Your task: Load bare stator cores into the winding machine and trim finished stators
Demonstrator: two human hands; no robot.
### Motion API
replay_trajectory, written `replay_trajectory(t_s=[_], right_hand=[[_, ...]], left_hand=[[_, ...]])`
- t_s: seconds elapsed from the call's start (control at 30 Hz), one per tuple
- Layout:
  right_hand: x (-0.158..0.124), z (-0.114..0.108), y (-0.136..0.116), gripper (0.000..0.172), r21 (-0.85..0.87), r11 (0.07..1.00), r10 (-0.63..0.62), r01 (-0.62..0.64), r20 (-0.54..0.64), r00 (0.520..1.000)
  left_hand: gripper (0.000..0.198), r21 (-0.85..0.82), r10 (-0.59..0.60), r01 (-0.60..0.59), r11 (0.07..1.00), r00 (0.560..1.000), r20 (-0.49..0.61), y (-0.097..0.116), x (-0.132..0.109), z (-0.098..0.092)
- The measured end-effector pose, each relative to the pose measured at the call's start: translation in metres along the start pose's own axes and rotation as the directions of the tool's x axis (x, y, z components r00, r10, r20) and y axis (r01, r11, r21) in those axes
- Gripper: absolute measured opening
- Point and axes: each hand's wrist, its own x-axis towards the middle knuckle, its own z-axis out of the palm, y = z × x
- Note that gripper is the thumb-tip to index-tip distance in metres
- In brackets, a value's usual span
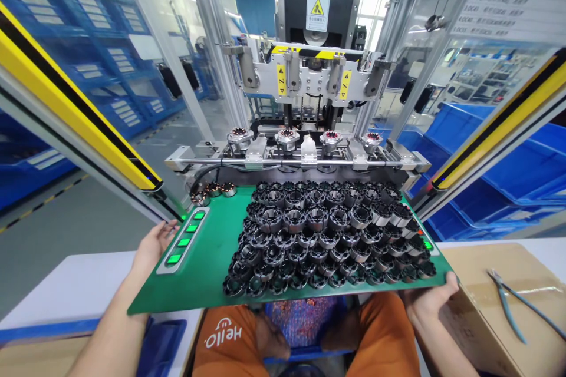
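Crowding the middle of the frame, black-and-silver rings [339, 224] stand in rows on a green desk [212, 268]. At centre left, the left hand [154, 241] has loosely bent fingers by the desk's edge; at lower right, the right hand [431, 299] meets its corner, fingers mostly hidden. Whether either grips it, I cannot tell. Pliers [508, 307] lie far right.

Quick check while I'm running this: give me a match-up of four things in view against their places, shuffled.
Things
1. pliers
2. copper-coloured parts
3. right hand
4. black-and-silver rings

Places
A. at the near right corner of the green board
B. massed in rows on the green board
C. on the cardboard box
D. at the green board's far left corner

Pairs: 1-C, 2-D, 3-A, 4-B
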Motion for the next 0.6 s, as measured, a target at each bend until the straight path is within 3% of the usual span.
replay_trajectory(t_s=[0.6], right_hand=[[0.0002,-0.0008,0.0003,0.058,-0.004,1.0,0.004,-0.004,0.011,1.0]], left_hand=[[0.023,-0.03,0.005,-0.004,1.0,1.0,0.013,0.0014,-0.0069,0.003]])
